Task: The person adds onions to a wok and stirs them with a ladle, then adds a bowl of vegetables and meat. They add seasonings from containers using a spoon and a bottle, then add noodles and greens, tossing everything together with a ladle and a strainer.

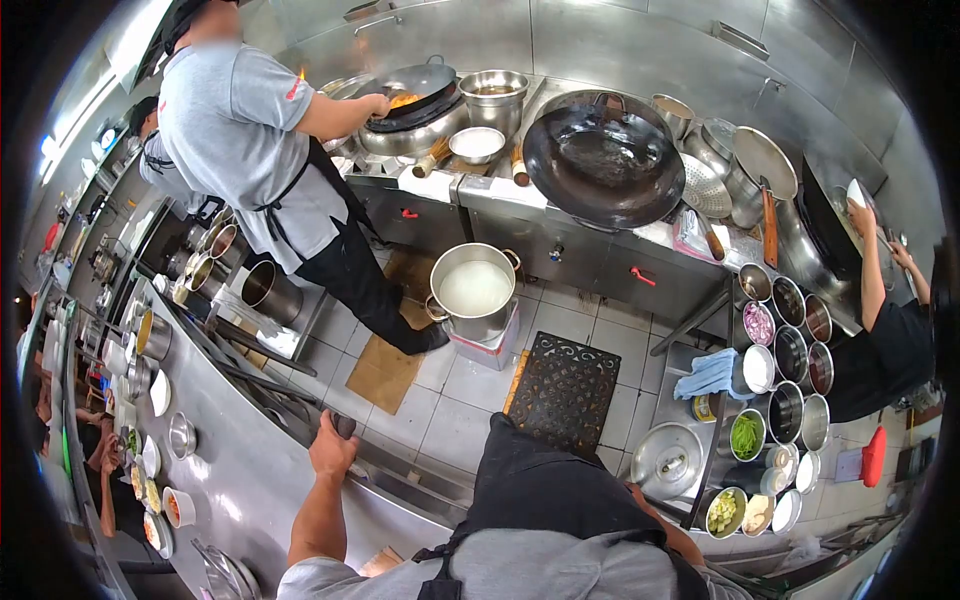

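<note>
- half-curled, my left hand (332,452) rests on the long grey steel counter (265,432) beside me;
- a small dark object (343,426) by its fingertips;
- my black apron (560,492) hides my right hand;
- I cannot tell either grip.

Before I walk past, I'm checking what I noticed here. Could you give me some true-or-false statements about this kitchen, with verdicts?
1. The person's left hand is at the edge of the steel counter. True.
2. The pot of white liquid stands on the black mat. False: it stands on a low support.
3. The co-worker in grey is reaching to a wok with orange food in it. True.
4. The blue cloth lies beside the left hand. False: it is across on the right, beside the steel containers.
</note>
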The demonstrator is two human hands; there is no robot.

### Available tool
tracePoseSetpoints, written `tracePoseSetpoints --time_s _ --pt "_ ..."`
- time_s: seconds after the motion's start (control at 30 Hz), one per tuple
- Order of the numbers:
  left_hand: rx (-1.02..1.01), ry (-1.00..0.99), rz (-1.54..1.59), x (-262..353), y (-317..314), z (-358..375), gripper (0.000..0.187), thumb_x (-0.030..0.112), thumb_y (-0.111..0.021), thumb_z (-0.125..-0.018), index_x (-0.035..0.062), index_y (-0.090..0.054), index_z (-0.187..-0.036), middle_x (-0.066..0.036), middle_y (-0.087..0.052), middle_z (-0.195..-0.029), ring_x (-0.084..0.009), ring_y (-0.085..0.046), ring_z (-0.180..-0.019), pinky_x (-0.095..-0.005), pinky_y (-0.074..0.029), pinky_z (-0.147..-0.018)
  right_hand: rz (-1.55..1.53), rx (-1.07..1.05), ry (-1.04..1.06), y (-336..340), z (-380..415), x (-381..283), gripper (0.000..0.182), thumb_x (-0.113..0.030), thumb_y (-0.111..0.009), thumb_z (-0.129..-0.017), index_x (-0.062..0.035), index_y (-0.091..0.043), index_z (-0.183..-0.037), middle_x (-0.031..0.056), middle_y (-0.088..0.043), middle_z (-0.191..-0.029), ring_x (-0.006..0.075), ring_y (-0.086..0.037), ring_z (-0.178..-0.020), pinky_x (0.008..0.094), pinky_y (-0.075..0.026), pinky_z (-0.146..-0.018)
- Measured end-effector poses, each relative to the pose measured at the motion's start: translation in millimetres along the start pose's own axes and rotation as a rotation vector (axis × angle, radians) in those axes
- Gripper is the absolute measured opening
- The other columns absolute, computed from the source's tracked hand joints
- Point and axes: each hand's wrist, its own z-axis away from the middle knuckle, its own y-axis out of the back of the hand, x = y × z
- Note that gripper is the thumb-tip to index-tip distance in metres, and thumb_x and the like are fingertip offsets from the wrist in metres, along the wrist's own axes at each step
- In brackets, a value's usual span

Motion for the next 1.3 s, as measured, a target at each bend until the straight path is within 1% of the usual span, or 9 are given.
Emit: tracePoseSetpoints --time_s 0.17,0.23,0.33,0.43,0.53,0.63,0.83,1.13,1.3 --pt "0.01 -0.012 0.002 -2 -2 -1 0.08 0.026 -0.071 -0.073 0.0121 -0.036 -0.144 -0.019 -0.064 -0.123 -0.0387 -0.062 -0.111 -0.0453 -0.048 -0.096 0.238 -0.051 0.076 11 16 -41 0.029 -0.023 -0.06 -0.083 -0.009 -0.073 -0.105 0.0163 -0.07 -0.103 0.0331 -0.067 -0.097 0.0394 -0.051 -0.084" --pt "0.009 -0.009 -0.002 -2 -2 -1 0.08 0.026 -0.071 -0.073 0.012 -0.036 -0.144 -0.019 -0.064 -0.124 -0.0385 -0.062 -0.112 -0.0452 -0.048 -0.096 0.251 -0.02 -0.033 10 19 -49 0.029 -0.023 -0.059 -0.082 -0.0079 -0.072 -0.104 0.017 -0.07 -0.102 0.0341 -0.067 -0.096 0.04 -0.051 -0.083" --pt "0.003 -0.003 -0.002 -1 -3 -1 0.081 0.026 -0.071 -0.073 0.0116 -0.036 -0.144 -0.019 -0.063 -0.124 -0.0383 -0.062 -0.113 -0.0452 -0.048 -0.096 0.264 -0.001 0.248 13 13 -35 0.03 -0.025 -0.059 -0.081 -0.0066 -0.072 -0.102 0.0181 -0.069 -0.098 0.0362 -0.067 -0.094 0.0424 -0.051 -0.082" --pt "0.012 -0.023 0.015 -3 -3 -1 0.081 0.026 -0.072 -0.073 0.0111 -0.036 -0.144 -0.019 -0.063 -0.125 -0.0382 -0.061 -0.113 -0.0452 -0.048 -0.097 0.197 -0.027 0.172 10 6 -24 0.03 -0.026 -0.058 -0.081 -0.0066 -0.072 -0.101 0.0207 -0.068 -0.096 0.0388 -0.066 -0.095 0.0444 -0.05 -0.083" --pt "0.013 -0.033 0.024 -5 -4 -1 0.082 0.026 -0.073 -0.073 0.0107 -0.035 -0.144 -0.02 -0.063 -0.125 -0.0381 -0.061 -0.114 -0.0454 -0.048 -0.097 0.224 -0.078 0.368 12 6 -24 0.031 -0.027 -0.058 -0.081 -0.0068 -0.072 -0.101 0.0225 -0.068 -0.097 0.0412 -0.065 -0.097 0.0463 -0.05 -0.083" --pt "0.005 -0.021 0.014 -4 -3 -2 0.082 0.027 -0.073 -0.073 0.0103 -0.035 -0.144 -0.02 -0.063 -0.125 -0.0379 -0.061 -0.114 -0.0455 -0.048 -0.097 0.287 -0.037 0.175 9 10 -33 0.032 -0.028 -0.06 -0.079 -0.0064 -0.072 -0.1 0.0233 -0.068 -0.098 0.0416 -0.065 -0.097 0.0469 -0.051 -0.084" --pt "0.0 -0.014 0.014 -1 0 0 0.083 0.026 -0.073 -0.073 0.0102 -0.035 -0.145 -0.02 -0.063 -0.125 -0.0379 -0.061 -0.114 -0.0456 -0.048 -0.096 0.301 -0.011 0.14 5 6 -29 0.033 -0.029 -0.062 -0.077 -0.0065 -0.073 -0.099 0.022 -0.069 -0.099 0.0407 -0.065 -0.095 0.0467 -0.052 -0.084" --pt "-0.008 -0.001 0.006 1 0 0 0.083 0.028 -0.073 -0.072 0.0104 -0.036 -0.145 -0.02 -0.063 -0.125 -0.0383 -0.061 -0.114 -0.0453 -0.048 -0.097 0.466 -0.016 0.17 8 16 -48 0.033 -0.031 -0.062 -0.077 -0.0086 -0.074 -0.097 0.0189 -0.07 -0.094 0.0374 -0.067 -0.093 0.044 -0.053 -0.081" --pt "0.003 -0.005 0.012 0 -1 -1 0.084 0.027 -0.074 -0.071 0.0111 -0.036 -0.145 -0.02 -0.063 -0.126 -0.0384 -0.061 -0.114 -0.0449 -0.048 -0.097 0.259 0.004 0.291 8 15 -43 0.032 -0.031 -0.059 -0.081 -0.0088 -0.073 -0.1 0.0181 -0.071 -0.097 0.0365 -0.069 -0.089 0.0429 -0.053 -0.079"
